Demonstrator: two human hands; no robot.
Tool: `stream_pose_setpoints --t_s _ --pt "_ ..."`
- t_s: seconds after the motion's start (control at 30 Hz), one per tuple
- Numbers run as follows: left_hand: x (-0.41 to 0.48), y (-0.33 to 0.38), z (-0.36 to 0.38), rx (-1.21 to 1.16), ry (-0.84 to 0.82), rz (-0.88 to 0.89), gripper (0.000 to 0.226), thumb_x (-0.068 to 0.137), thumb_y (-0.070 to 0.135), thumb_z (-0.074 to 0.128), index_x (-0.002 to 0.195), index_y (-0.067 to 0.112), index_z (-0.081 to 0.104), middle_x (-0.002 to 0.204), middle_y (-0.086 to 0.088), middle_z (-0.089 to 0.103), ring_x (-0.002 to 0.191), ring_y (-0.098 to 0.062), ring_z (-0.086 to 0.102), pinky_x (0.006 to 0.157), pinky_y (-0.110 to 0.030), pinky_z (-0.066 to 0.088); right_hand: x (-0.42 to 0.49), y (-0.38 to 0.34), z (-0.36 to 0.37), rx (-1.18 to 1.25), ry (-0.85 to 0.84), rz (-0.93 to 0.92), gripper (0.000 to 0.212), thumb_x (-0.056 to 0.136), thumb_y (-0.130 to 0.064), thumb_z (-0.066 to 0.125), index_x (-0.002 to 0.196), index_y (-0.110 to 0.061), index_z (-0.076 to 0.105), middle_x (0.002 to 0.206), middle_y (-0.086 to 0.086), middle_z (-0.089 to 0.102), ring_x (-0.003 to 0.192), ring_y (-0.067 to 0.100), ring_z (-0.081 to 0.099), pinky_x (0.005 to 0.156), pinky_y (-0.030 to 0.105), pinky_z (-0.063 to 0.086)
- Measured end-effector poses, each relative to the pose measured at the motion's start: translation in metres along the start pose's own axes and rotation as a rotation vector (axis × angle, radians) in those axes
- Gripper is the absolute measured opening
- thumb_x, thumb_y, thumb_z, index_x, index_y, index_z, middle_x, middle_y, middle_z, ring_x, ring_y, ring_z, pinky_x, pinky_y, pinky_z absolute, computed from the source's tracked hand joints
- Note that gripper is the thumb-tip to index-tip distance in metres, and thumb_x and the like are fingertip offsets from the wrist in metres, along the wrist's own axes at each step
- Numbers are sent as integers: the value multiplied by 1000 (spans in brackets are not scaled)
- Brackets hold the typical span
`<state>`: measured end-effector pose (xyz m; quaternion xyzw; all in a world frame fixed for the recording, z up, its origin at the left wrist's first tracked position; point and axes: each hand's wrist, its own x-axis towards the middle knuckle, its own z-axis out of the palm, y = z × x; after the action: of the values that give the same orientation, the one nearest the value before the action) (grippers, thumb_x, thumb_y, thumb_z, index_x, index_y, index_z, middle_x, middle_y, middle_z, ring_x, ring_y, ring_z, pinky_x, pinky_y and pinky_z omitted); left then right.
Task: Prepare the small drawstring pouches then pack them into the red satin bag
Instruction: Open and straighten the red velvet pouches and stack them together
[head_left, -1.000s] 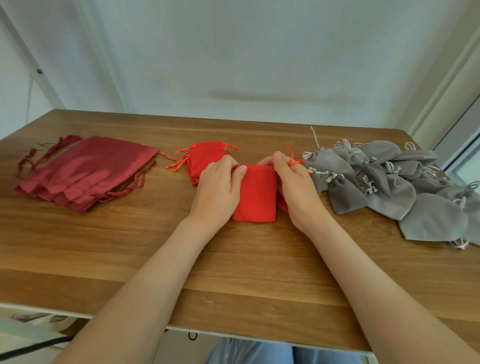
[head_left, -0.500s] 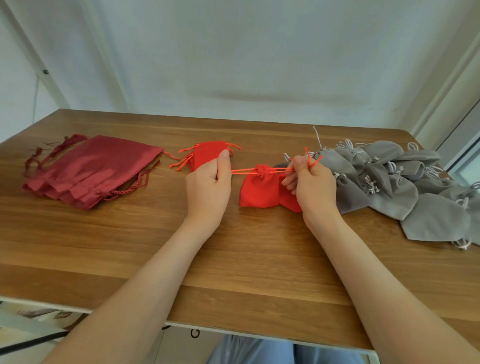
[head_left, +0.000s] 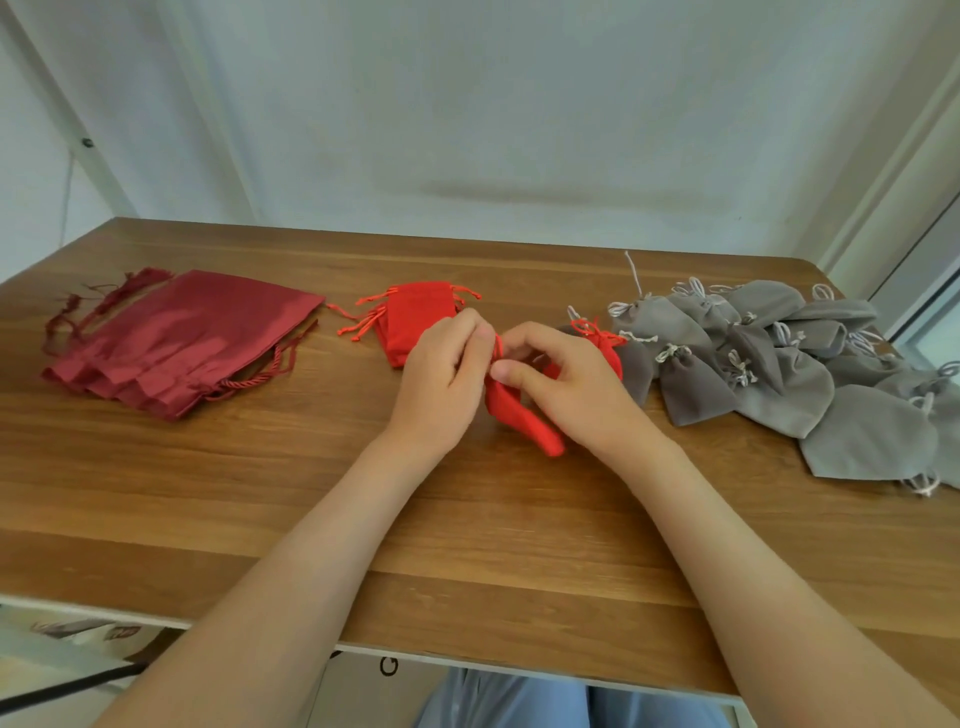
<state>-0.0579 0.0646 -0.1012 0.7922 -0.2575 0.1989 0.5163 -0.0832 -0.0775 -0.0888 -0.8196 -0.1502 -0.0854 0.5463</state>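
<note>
A small red drawstring pouch (head_left: 522, 415) sits tilted between my hands at the table's middle. My left hand (head_left: 441, 379) and my right hand (head_left: 566, 384) meet at its gathered top, both pinching its red strings. Another cinched red pouch (head_left: 605, 345) lies just behind my right hand. A short stack of flat red pouches (head_left: 415, 319) lies behind my left hand. The dark red satin bags (head_left: 182, 338) lie flat in a pile at the left. A heap of grey drawstring pouches (head_left: 769, 364) covers the right side.
The wooden table (head_left: 260, 493) has its front edge close to me and a white wall behind it. A window frame (head_left: 924, 291) stands at the far right. Bare wood lies in front of my hands.
My hands had pulled the red strings apart and cinched the pouch. They have now come together at its top, and the pouch has tilted toward the right.
</note>
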Motion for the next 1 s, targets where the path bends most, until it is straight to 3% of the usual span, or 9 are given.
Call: stream_pose_setpoints --t_s 0.03,0.13,0.23,0.37,0.57,0.67,0.77,0.87,1.0 --pt "0 0 1 55 6 39 27 94 27 36 69 19 43 63 10 42 63 -8 38 63 -25 29 0 0 0 6 -16 1 3 84 -12 66 87 -14 64 76 -1 64 74 30 59 76 46 48" --pt "1 -1 1 183 48 75 27 93 26 38 70 17 46 63 1 47 66 -11 38 66 -27 28 0 0 0 24 -51 42 11 87 -8 65 82 -17 61 69 -3 61 67 23 56 69 48 50" --pt "2 -5 1 246 70 68 25 92 32 42 76 16 54 71 3 56 72 -12 42 71 -33 34 1 4 0 -54 -33 43 6 87 -11 66 83 -11 61 75 4 64 70 21 57 70 40 47" --pt "3 -7 1 241 106 30 24 90 36 48 85 15 58 78 2 61 75 -9 45 72 -33 39 2 5 -1 -36 73 78 8 86 -8 65 83 -13 61 72 -4 63 67 6 56 65 21 42" --pt "5 -9 -1 238 39 -41 31 92 37 51 75 14 62 73 2 62 75 -15 51 70 -24 36 0 -3 -4 -31 159 36 9 86 -8 65 81 -14 61 69 -11 60 64 -2 55 63 12 40" --pt "5 -9 1 224 -54 -80 41 94 38 44 72 7 60 71 -3 62 76 -20 53 72 -33 38 -1 -6 -5 -36 169 10 14 86 -3 62 94 -15 61 76 -9 60 68 2 54 66 15 42" --pt "4 -8 2 180 -93 -91 41 97 34 46 71 4 60 68 -3 60 73 -16 52 67 -27 36 -1 -5 -3 -71 133 7 28 86 0 61 105 -21 62 78 -5 61 74 7 57 71 15 42" --pt "4 -7 2 134 -120 -131 42 98 29 48 65 3 53 58 2 48 62 -10 43 59 -19 30 0 -4 -1 -90 150 4 25 82 -1 64 95 -23 67 73 -10 59 72 0 54 70 11 40" --pt "4 -3 2 95 -171 -164 42 99 31 44 68 7 56 57 9 47 58 -2 43 56 -18 30 1 -2 -2 -32 203 49 19 81 -4 67 78 -23 66 70 -11 62 68 -3 55 68 12 41"
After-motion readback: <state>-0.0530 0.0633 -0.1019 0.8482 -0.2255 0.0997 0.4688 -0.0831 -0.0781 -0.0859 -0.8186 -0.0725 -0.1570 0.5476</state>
